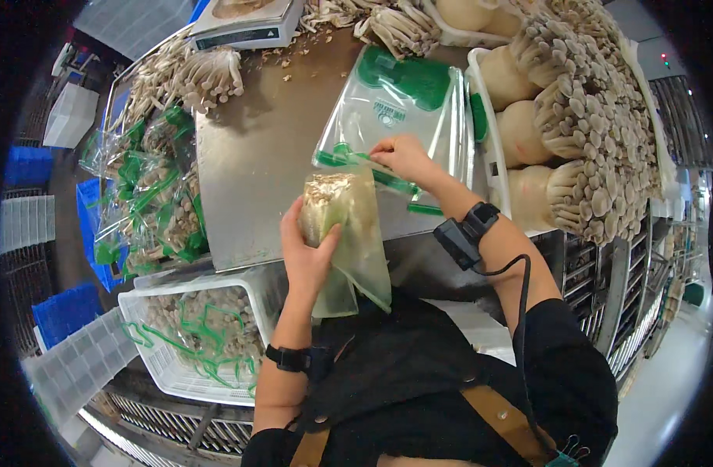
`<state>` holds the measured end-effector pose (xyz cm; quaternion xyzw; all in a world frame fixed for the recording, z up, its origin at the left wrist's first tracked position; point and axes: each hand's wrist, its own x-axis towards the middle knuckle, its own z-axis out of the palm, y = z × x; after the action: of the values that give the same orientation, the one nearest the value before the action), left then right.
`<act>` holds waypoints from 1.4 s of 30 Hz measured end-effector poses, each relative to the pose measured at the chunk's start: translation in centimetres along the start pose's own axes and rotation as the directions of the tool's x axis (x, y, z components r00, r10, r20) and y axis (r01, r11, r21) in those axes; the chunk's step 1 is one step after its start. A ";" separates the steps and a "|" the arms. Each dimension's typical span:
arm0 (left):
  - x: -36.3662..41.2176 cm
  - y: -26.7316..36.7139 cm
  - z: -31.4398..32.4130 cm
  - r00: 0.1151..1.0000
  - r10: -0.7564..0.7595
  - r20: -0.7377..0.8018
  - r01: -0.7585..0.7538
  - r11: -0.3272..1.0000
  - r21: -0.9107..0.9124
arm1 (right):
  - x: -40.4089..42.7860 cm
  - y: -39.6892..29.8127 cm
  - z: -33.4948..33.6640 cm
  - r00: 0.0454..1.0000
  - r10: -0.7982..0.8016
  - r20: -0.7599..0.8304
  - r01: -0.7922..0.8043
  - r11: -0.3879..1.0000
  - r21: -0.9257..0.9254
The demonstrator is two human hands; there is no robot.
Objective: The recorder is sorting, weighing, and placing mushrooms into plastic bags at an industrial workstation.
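My left hand (312, 251) is wrapped around a mushroom bunch (324, 201) whose brownish cut base points up and away from me. A translucent pale-green plastic wrap (368, 245) hangs loosely around the bunch, with its free end toward my body; the caps are hidden. Just beyond, a stack of clear plastic bags (344, 125) with green print lies flat on the steel table. My right hand (400, 156) is over the near edge of that stack, thumb and fingertips pinched together at a bag's green-striped edge.
A white crate (479, 64) of mushrooms growing from bottles stands at right. Bagged mushrooms (152, 192) and loose mushrooms (207, 79) lie at left. A white basket (175, 379) at lower left holds mushrooms and green strips. A scale (248, 35) stands at the back of the steel table (251, 175).
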<state>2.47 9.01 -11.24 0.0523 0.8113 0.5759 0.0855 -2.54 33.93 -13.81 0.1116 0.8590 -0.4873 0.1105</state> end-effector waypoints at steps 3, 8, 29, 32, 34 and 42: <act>0.8 1.6 1.1 0.972 0.232 0.031 -0.233 0.943 0.238 | -0.4 -0.5 0.1 0.997 -0.055 -0.054 0.059 0.996 0.072; 2.2 3.7 2.3 0.953 0.206 0.221 -0.288 0.840 0.460 | -3.0 -2.8 -0.8 0.936 -0.263 -0.233 0.223 0.957 -0.185; 7.1 6.3 1.8 0.943 0.088 0.320 -0.143 0.978 0.153 | -5.6 -9.9 -1.0 0.576 -0.800 -0.165 0.579 0.542 -0.609; 7.5 8.9 1.1 0.941 -0.061 0.331 0.106 0.988 -0.117 | -7.0 -9.6 -1.3 0.528 -0.848 -0.053 0.572 0.400 -0.716; 7.6 9.2 1.0 0.922 -0.134 0.364 0.239 0.936 -0.260 | -8.4 -9.6 -2.0 0.527 -0.850 0.012 0.581 0.350 -0.734; 8.0 8.4 -1.0 0.932 -0.055 0.358 0.213 0.884 -0.417 | -9.2 -10.0 -3.6 0.622 -0.737 -0.266 0.336 0.558 -0.759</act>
<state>-5.72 12.30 -3.64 0.0714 0.6312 0.7226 0.2725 2.96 31.26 -1.18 -0.0791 0.9505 -0.1143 -0.2777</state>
